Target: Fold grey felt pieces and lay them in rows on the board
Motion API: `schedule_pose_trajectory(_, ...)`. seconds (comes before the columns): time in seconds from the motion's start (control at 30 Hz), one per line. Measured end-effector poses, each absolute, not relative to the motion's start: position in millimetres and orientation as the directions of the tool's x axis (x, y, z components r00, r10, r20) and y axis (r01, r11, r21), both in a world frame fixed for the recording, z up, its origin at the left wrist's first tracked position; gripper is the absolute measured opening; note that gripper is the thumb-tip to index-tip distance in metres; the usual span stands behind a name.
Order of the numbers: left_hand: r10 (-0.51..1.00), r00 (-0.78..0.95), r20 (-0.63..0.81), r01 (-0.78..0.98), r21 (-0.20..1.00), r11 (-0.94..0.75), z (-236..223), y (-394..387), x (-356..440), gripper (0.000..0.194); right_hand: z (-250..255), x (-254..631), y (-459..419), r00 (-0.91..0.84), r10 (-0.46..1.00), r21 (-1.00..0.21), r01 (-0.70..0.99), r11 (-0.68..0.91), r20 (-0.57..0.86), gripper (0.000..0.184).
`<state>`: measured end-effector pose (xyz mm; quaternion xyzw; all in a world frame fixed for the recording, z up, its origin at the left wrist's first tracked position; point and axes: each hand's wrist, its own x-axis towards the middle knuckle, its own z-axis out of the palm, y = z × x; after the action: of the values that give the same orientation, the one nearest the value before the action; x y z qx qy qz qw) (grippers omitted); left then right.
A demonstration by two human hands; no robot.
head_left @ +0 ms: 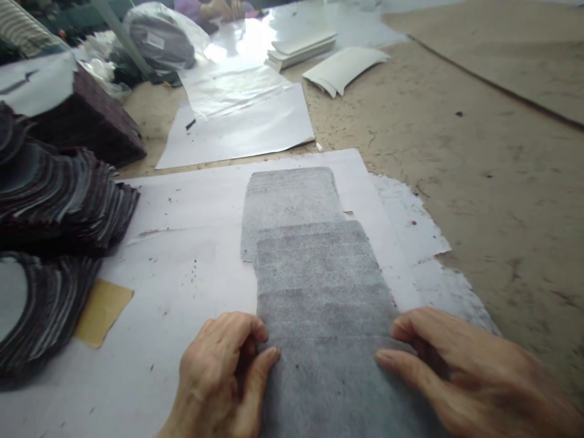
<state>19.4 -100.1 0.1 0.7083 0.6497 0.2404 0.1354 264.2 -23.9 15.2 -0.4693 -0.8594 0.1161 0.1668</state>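
Observation:
Grey felt-like fabric pieces (319, 267) lie overlapped in a staggered row, running from the middle of the white paper toward me. On the nearest grey fabric piece (328, 389), my left hand (223, 371) pinches the left edge between thumb and fingers. Opposite it, my right hand (465, 371) grips the right edge, its thumb lying on top. The near end of this piece runs out of the bottom of the view. At the far end of the row, a lighter grey piece (292, 194) is partly covered by the others.
White paper (196, 292) covers the brown table (511, 201). Stacked dark cut pieces (68, 201) stand at the left, near a yellow scrap (104, 311) and a dark block-shaped stack (100, 121). Cream card pieces (347, 68) and a bagged bundle (159, 39) lie farther back. Another person's hands (223, 9) show beyond.

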Motion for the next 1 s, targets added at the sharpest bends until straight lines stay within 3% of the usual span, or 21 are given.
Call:
schedule_pose_trajectory(0.2,0.995,-0.025,0.096,0.839,0.543,-0.031,0,-97,19,0.018,18,267,-22,-0.422,0.907,-0.591,0.731,0.342,0.003,0.023)
schedule_pose_trajectory(0.47,0.988,-0.119,-0.101,0.762,0.629,0.156,2,-91,20,0.023,24,262,-18,-0.344,0.904,-0.607,0.785,0.128,-0.254,0.016)
schedule_pose_trajectory(0.67,0.980,-0.113,-0.167,0.752,0.631,0.194,9,-88,21,0.019,25,263,-18,-0.342,0.883,-0.687,0.726,0.031,-0.321,0.014)
schedule_pose_trajectory(0.77,0.986,-0.119,-0.115,0.775,0.610,0.165,9,-89,22,0.017,29,257,-23,-0.318,0.907,-0.628,0.774,0.081,-0.276,0.013)
schedule_pose_trajectory(0.9,0.991,-0.115,-0.071,0.829,0.543,0.135,7,-90,25,0.011,35,252,-34,-0.286,0.951,-0.453,0.868,0.205,-0.117,0.013)
schedule_pose_trajectory(1.0,0.987,-0.137,-0.090,0.827,0.537,0.164,7,-90,27,0.003,40,252,-31,-0.257,0.963,-0.390,0.897,0.206,-0.084,0.007)
